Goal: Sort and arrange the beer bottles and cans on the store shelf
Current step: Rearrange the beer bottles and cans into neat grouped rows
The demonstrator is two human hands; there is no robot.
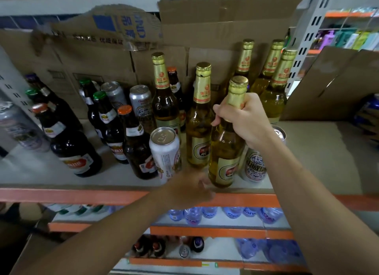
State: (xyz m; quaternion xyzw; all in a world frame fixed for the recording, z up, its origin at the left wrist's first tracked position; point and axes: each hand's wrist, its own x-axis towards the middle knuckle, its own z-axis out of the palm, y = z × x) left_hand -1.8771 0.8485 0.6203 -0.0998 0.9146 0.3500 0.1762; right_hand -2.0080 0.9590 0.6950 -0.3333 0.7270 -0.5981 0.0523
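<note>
Though frontmost, bottle in right hand.

Torn cardboard boxes stand along the back, one printed in blue. A cardboard flap leans at the right. Plastic water bottles fill the tier below; colourful packages line a far rack.

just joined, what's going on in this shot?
A person is arranging beer on a store shelf. The right hand grips the neck of a gold-foil bottle standing near the shelf's front edge, beside a matching bottle. The left hand is low at the front edge, between the white can and that bottle's base. It is blurred, so contact is unclear. Dark bottles and silver cans stand further left.
</note>
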